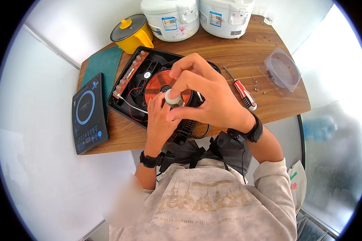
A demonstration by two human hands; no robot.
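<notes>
A small round container with a white top and a greyish side point(174, 99) is upright between my hands, above the orange copper coil point(153, 87) of an opened induction cooker. My right hand point(205, 94) arches over it, with thumb and index finger closed around its top and the other fingers curled above. My left hand point(160, 120) is against its near left side, fingers bent; the left thumb is mostly hidden by the right hand. The cooker's black lower housing point(126, 105) holds the coil, red and white wires and a long circuit board point(130, 74) with several buttons.
The black glass cooker top point(85, 114) lies at the left, partly over a green mat point(102, 66). Behind are a yellow pot point(132, 36) and two white rice cookers point(171, 20). A red-handled screwdriver point(244, 93), several screws point(256, 85) and a clear plastic box point(283, 68) lie right.
</notes>
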